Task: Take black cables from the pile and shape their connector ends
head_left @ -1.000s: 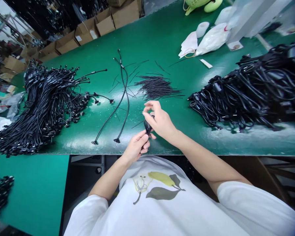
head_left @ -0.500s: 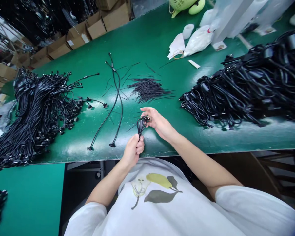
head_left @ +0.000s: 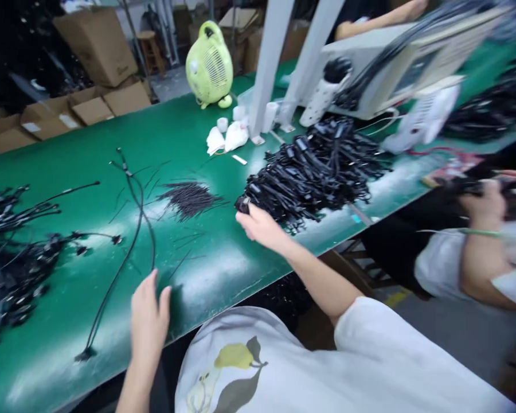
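Note:
My right hand [head_left: 263,228] is closed around a small coiled black cable [head_left: 242,204] at the near left edge of a heap of bundled black cables [head_left: 309,172]. Over the table's front part, my left hand [head_left: 148,315] is open, thumb apart from the fingers, holding nothing. Its fingertips overlap the lower end of one of two loose black cables [head_left: 133,241] that cross each other; whether they touch it I cannot tell. Between the loose cables and the heap lies a pile of thin black ties [head_left: 190,199], with several strewn around it.
A mass of straight black cables [head_left: 21,258] covers the left side. Behind stand a green fan [head_left: 210,66], white rolls [head_left: 222,124], grey posts [head_left: 270,63] and a beige machine [head_left: 382,69]. Another person's hand [head_left: 484,201] works at the right. Cardboard boxes [head_left: 47,117] line the far edge.
My hands have parted. The right carried the coiled cable rightward to the heap; the left let go and moved left toward the loose cables. The view has swung right, bringing another person in.

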The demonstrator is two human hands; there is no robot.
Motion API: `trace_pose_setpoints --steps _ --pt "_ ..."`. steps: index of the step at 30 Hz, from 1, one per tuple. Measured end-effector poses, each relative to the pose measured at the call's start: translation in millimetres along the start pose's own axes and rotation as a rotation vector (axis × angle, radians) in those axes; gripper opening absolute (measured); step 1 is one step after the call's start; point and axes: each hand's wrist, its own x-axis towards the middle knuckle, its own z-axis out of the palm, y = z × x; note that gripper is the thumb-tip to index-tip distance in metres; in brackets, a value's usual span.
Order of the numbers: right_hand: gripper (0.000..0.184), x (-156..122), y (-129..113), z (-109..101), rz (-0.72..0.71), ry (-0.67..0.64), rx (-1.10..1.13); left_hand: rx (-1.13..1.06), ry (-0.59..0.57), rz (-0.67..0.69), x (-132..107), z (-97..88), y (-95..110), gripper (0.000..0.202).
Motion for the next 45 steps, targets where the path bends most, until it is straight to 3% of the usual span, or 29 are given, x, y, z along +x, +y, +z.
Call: trace_pose_setpoints --steps 3,5,8,11,16,22,25,27,28,30,32,34,36,38,40,42,45 --pt "0.020 18 -25 -97 -0.085 0.366 -0.519 0.263 0.015 0.002 -5 -3.4 -35 0.063" --pt "0.029 28 -32 -149 -0.130 0.646 -0.763 0.326 -0.023 0.019 -10 -2.0 -42 0.060" --pt "0.050 39 -22 -189 -0.118 0.904 -0.964 0.334 -0.041 0.011 -15 0.4 -38 0.053" --pt "0.058 42 -2 -190 -0.058 0.920 -1.035 0.316 -0.068 -0.040 -13 -0.1 -35 0.051" --pt "0.050 52 15 -171 -0.208 0.691 -1.129 0.118 -0.113 -0.201 -9 -7.2 -42 0.045" --pt "0.053 52 3 -171 -0.163 0.577 -1.156 -0.767 -0.044 -0.498 -3 -22.5 -34 0.052" --pt "0.051 35 -22 -141 -0.265 0.692 -1.122 -1.129 0.032 -0.575 -2 -37.0 -14 0.047" --pt "0.048 24 -37 -95 -0.453 0.630 -0.977 -1.218 0.051 -0.546 -2 -46.6 1 0.040" --pt "0.048 19 -43 -64 -0.551 0.477 -0.871 -1.215 0.030 -0.502 -2 -50.9 8 0.038" --pt "0.052 15 -54 10 -0.689 0.013 -0.661 -1.174 -0.063 -0.389 -3 -58.9 22 0.036" --pt "0.056 24 -64 90 -0.800 -0.368 -0.591 -1.129 -0.168 -0.285 -8 -67.9 32 0.035" --pt "0.041 52 -78 159 -0.846 -0.547 -0.576 -1.113 -0.182 -0.228 -17 -78.8 35 0.033" --pt "0.023 94 -99 203 -0.819 -0.550 -0.601 -1.138 -0.055 -0.248 -26 -89.4 25 0.031" --pt "0.019 136 -127 223 -0.844 -0.398 -0.579 -1.169 0.158 -0.317 -34 -95.5 3 0.031" --pt "0.018 165 -157 229 -0.948 -0.293 -0.499 -1.131 0.329 -0.376 -39 -93.9 -26 0.033" --pt "0.017 177 -182 229 -1.056 -0.247 -0.456 -1.055 0.370 -0.393 -40 -83.9 -52 0.036" --pt "0.015 176 -205 231 -1.123 -0.248 -0.540 -1.044 0.297 -0.391 -24 -62.4 -71 0.039"
